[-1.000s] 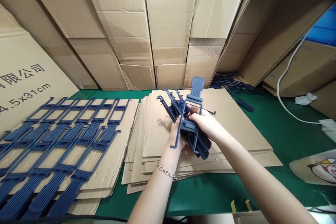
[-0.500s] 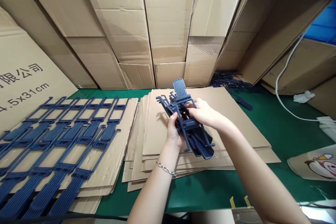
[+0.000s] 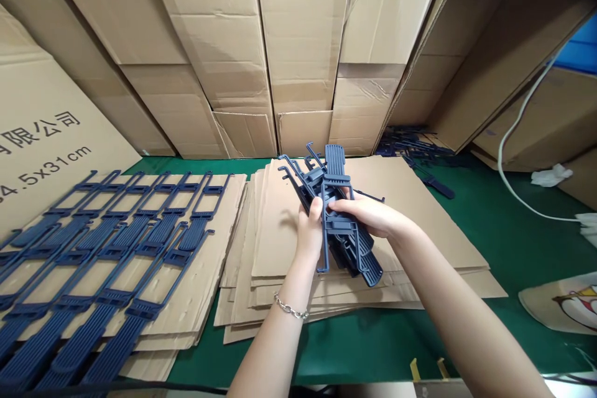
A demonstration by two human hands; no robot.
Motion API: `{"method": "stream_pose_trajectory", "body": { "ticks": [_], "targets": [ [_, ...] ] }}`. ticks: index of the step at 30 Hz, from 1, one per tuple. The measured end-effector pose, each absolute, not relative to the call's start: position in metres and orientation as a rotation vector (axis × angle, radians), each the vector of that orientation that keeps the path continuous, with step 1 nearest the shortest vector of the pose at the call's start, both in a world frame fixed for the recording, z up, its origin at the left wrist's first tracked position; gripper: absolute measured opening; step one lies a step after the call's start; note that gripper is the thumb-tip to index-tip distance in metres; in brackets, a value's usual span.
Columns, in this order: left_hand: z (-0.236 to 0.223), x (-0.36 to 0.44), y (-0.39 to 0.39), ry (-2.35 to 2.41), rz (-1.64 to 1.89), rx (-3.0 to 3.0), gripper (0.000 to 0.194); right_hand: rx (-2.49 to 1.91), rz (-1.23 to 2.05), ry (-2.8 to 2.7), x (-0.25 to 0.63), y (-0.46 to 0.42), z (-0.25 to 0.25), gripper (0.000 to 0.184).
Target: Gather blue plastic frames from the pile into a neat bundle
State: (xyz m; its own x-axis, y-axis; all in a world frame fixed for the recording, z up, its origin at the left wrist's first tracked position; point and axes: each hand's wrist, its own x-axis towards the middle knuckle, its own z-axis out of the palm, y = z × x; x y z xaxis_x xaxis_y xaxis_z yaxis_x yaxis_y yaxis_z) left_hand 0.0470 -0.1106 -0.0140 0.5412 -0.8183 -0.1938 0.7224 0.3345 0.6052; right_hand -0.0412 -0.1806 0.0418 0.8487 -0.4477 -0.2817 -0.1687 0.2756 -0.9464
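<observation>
Over the middle cardboard stack, a bundle of dark blue plastic frames with ribbed paddle ends [image 3: 336, 161] is held up between both hands. My left hand [image 3: 311, 227] wraps the bundle from its left side, thumb upright along the edge. From the right, my right hand [image 3: 368, 211] has its thumb on the topmost frame, its other fingers hidden behind the parts. The frames lie at several angles across each other, their hooked ends pointing up and left. More blue plastic frames [image 3: 149, 267] are laid out in overlapping rows at the left.
Flat cardboard sheets [image 3: 420, 224] are stacked beneath my hands, on a green tabletop [image 3: 476, 211]. A loose heap of blue parts [image 3: 410, 142] lies at the back right. Cardboard boxes [image 3: 303, 43] wall the back. A white cable [image 3: 508, 180] and a paper cup [image 3: 559, 305] are at right.
The top frame has turned more upright and shifted slightly right. My right thumb now lies across it, and a thin rod end sticks out at the bundle's right.
</observation>
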Motion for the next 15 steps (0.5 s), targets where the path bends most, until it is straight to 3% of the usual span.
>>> {"method": "stream_pose_trajectory", "body": {
  "ticks": [3,7,11,15],
  "targets": [
    [-0.009,0.047,-0.110,-0.205,-0.882,0.774,0.040,-1.516,-0.211,0.555,-0.040,-0.187,0.049,0.022],
    [-0.004,0.045,-0.111,-0.138,-0.910,0.775,0.048,-1.996,-0.185,0.668,-0.033,-0.192,0.057,0.043],
    [-0.008,0.053,-0.110,-0.054,-1.141,0.743,0.034,-2.282,-0.048,0.673,-0.027,-0.187,0.071,0.059],
    [-0.009,0.062,-0.106,-0.036,-1.192,0.734,0.021,-2.294,0.063,0.434,-0.032,-0.189,0.097,0.067]
  ]
}}
